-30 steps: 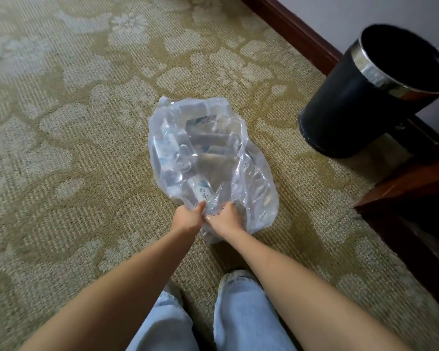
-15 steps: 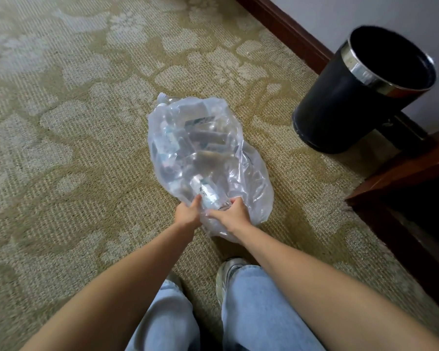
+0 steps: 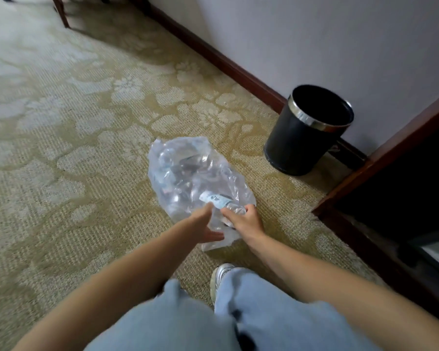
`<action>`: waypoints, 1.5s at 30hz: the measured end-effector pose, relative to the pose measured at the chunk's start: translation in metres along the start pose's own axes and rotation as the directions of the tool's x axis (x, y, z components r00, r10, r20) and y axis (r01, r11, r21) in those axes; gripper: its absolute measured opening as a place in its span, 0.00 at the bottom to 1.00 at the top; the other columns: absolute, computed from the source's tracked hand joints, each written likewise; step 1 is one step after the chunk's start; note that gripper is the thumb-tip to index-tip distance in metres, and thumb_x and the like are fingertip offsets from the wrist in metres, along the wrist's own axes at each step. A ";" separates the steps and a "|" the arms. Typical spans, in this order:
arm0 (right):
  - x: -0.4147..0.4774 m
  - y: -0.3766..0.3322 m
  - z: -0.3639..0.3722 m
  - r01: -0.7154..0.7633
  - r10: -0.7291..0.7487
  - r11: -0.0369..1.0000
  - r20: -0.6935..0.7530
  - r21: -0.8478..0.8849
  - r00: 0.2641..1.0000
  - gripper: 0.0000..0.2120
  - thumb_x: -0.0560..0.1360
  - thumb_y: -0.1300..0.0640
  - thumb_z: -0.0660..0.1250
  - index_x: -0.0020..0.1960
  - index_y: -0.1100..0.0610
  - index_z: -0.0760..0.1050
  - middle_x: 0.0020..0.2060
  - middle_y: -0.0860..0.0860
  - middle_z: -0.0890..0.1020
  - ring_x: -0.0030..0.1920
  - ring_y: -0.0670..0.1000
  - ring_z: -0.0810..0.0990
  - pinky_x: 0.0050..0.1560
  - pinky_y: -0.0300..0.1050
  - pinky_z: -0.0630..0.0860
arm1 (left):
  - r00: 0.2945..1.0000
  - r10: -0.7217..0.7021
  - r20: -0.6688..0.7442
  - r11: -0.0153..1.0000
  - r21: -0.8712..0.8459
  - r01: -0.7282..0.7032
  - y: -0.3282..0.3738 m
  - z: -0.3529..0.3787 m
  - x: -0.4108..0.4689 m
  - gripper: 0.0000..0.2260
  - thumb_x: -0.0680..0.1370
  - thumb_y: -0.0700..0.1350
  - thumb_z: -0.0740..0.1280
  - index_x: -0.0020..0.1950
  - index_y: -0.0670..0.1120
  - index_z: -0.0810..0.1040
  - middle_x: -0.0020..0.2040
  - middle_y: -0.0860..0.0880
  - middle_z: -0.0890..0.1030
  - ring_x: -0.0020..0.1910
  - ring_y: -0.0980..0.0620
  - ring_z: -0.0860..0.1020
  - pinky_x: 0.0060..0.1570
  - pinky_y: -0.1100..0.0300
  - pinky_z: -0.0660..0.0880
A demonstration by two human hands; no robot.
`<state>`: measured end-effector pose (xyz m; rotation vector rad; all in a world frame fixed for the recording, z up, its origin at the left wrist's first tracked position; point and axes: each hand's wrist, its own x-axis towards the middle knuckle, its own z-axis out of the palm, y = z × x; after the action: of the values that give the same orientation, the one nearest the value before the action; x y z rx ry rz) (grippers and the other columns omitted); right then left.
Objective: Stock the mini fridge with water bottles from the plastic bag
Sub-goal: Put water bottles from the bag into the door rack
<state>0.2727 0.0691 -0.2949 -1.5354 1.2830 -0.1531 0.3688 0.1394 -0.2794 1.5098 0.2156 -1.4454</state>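
**Two hands part ways at the bag**

Left hand (image 3: 205, 228) has let go and now lies flat and open against the bag (image 3: 188, 173) on the carpet (image 3: 86, 148). Right hand (image 3: 247, 219) curls round a bottle (image 3: 217, 198) at the mouth, so unloading looks underway. The white label's dark marks are unreadable.
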 end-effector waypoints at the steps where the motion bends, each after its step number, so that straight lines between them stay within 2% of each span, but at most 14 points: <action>1: -0.006 -0.012 -0.006 0.018 -0.018 0.999 -0.004 0.035 1.000 0.35 0.61 0.41 0.75 0.60 0.58 0.69 0.54 0.57 0.79 0.53 0.58 0.80 0.55 0.57 0.77 | 1.000 0.003 0.021 1.000 -0.017 -0.003 0.007 0.002 -0.011 0.25 0.82 0.53 0.57 0.75 0.41 0.60 0.72 0.38 0.66 0.67 0.37 0.71 0.59 0.44 0.75; 4: -0.029 -0.043 -0.025 0.081 -0.078 0.993 -0.030 0.090 0.996 0.44 0.54 0.37 0.72 0.63 0.58 0.68 0.57 0.55 0.77 0.54 0.58 0.80 0.57 0.59 0.77 | 0.999 0.037 0.002 0.992 -0.124 -0.036 0.029 0.000 -0.043 0.30 0.79 0.54 0.62 0.74 0.39 0.58 0.72 0.36 0.62 0.65 0.36 0.72 0.55 0.47 0.76; 8: -0.066 -0.073 -0.049 0.183 -0.181 0.981 -0.037 0.059 0.983 0.41 0.55 0.35 0.70 0.60 0.57 0.69 0.55 0.55 0.77 0.53 0.57 0.80 0.55 0.58 0.78 | 0.990 0.142 -0.003 0.985 -0.094 -0.142 0.055 0.010 -0.090 0.32 0.78 0.55 0.65 0.74 0.38 0.58 0.69 0.36 0.67 0.63 0.39 0.74 0.56 0.50 0.74; 11: -0.092 -0.090 -0.063 0.227 -0.218 0.963 -0.074 0.148 0.973 0.33 0.62 0.41 0.73 0.59 0.58 0.70 0.53 0.55 0.78 0.52 0.56 0.81 0.55 0.57 0.78 | 0.977 0.207 0.043 0.975 -0.091 -0.203 0.065 0.024 -0.127 0.28 0.77 0.50 0.67 0.70 0.37 0.64 0.54 0.39 0.76 0.55 0.42 0.78 0.58 0.53 0.73; 14: -0.116 -0.109 -0.075 0.231 -0.232 0.926 -0.032 0.298 0.972 0.27 0.67 0.47 0.74 0.59 0.58 0.68 0.53 0.56 0.78 0.51 0.56 0.82 0.49 0.50 0.81 | 0.953 0.297 0.054 0.941 -0.188 -0.282 0.074 0.036 -0.168 0.22 0.76 0.47 0.69 0.65 0.37 0.69 0.43 0.41 0.77 0.41 0.45 0.79 0.50 0.55 0.75; 18: -0.151 -0.137 -0.093 0.198 -0.246 0.858 0.040 0.474 0.969 0.29 0.70 0.51 0.72 0.64 0.58 0.63 0.57 0.55 0.77 0.51 0.52 0.80 0.37 0.39 0.78 | 0.870 0.492 0.029 0.851 -0.228 -0.473 0.080 0.052 -0.214 0.23 0.75 0.45 0.70 0.66 0.37 0.69 0.57 0.38 0.79 0.53 0.42 0.80 0.47 0.53 0.79; 20: -0.166 -0.150 -0.104 0.168 -0.235 0.824 0.058 0.541 0.970 0.27 0.72 0.45 0.69 0.64 0.58 0.67 0.54 0.55 0.79 0.48 0.52 0.81 0.37 0.41 0.78 | 0.793 0.608 0.041 0.777 -0.238 -0.583 0.081 0.060 -0.232 0.24 0.75 0.43 0.70 0.68 0.38 0.69 0.62 0.37 0.77 0.58 0.39 0.78 0.53 0.50 0.78; 23: -0.182 -0.168 -0.125 0.128 -0.216 0.792 0.079 0.597 0.973 0.23 0.75 0.38 0.63 0.55 0.57 0.78 0.45 0.55 0.83 0.41 0.52 0.82 0.39 0.44 0.77 | 0.694 0.717 0.064 0.682 -0.270 -0.680 0.081 0.072 -0.256 0.23 0.74 0.38 0.70 0.69 0.42 0.70 0.60 0.37 0.78 0.56 0.38 0.79 0.58 0.45 0.76; 27: -0.190 -0.175 -0.141 0.263 -0.298 0.816 -0.015 0.515 0.954 0.21 0.74 0.37 0.64 0.51 0.55 0.79 0.48 0.55 0.84 0.47 0.54 0.83 0.51 0.48 0.79 | 0.590 0.789 0.168 0.613 -0.251 -0.749 0.079 0.086 -0.270 0.23 0.75 0.39 0.70 0.69 0.47 0.71 0.58 0.40 0.80 0.50 0.43 0.82 0.54 0.47 0.78; 30: -0.192 -0.166 -0.150 0.423 -0.447 0.834 -0.015 0.353 0.895 0.24 0.75 0.39 0.63 0.58 0.59 0.77 0.52 0.58 0.83 0.49 0.57 0.83 0.50 0.49 0.79 | 0.585 0.789 0.189 0.614 -0.187 -0.767 0.075 0.084 -0.267 0.26 0.74 0.41 0.71 0.70 0.49 0.70 0.57 0.41 0.80 0.52 0.42 0.82 0.52 0.49 0.79; 33: -0.192 -0.150 -0.165 0.388 -0.440 0.882 0.171 0.267 0.882 0.24 0.76 0.40 0.63 0.60 0.59 0.73 0.53 0.56 0.83 0.50 0.55 0.83 0.50 0.47 0.80 | 0.622 0.747 0.234 0.655 -0.102 -0.749 0.069 0.077 -0.256 0.29 0.73 0.41 0.71 0.73 0.51 0.67 0.56 0.42 0.81 0.50 0.43 0.83 0.46 0.51 0.81; 36: -0.188 -0.140 -0.176 0.363 -0.401 0.913 0.248 0.186 0.882 0.25 0.75 0.44 0.67 0.64 0.60 0.70 0.52 0.54 0.82 0.48 0.51 0.83 0.44 0.43 0.79 | 0.650 0.711 0.269 0.680 -0.029 -0.733 0.066 0.083 -0.248 0.29 0.73 0.43 0.72 0.73 0.50 0.67 0.54 0.43 0.82 0.48 0.44 0.83 0.46 0.51 0.81; 40: -0.183 -0.133 -0.184 0.337 -0.363 0.929 0.192 0.151 0.912 0.32 0.70 0.50 0.74 0.68 0.60 0.65 0.55 0.55 0.81 0.50 0.51 0.83 0.43 0.43 0.79 | 0.669 0.687 0.285 0.708 -0.054 -0.704 0.066 0.103 -0.236 0.30 0.71 0.40 0.74 0.71 0.51 0.69 0.52 0.43 0.83 0.48 0.44 0.84 0.46 0.52 0.81; 45: -0.177 -0.131 -0.200 0.302 -0.324 0.936 0.109 0.180 0.940 0.30 0.67 0.50 0.76 0.63 0.56 0.66 0.54 0.52 0.81 0.51 0.49 0.82 0.37 0.38 0.76 | 0.635 0.661 0.400 0.710 -0.057 -0.702 0.071 0.126 -0.228 0.31 0.70 0.37 0.73 0.71 0.50 0.70 0.56 0.42 0.82 0.51 0.43 0.83 0.48 0.52 0.80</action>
<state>0.1499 0.0582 -0.0240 -1.5733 0.8881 -0.3423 0.2740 0.1235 -0.0271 1.1380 -0.6460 -1.0877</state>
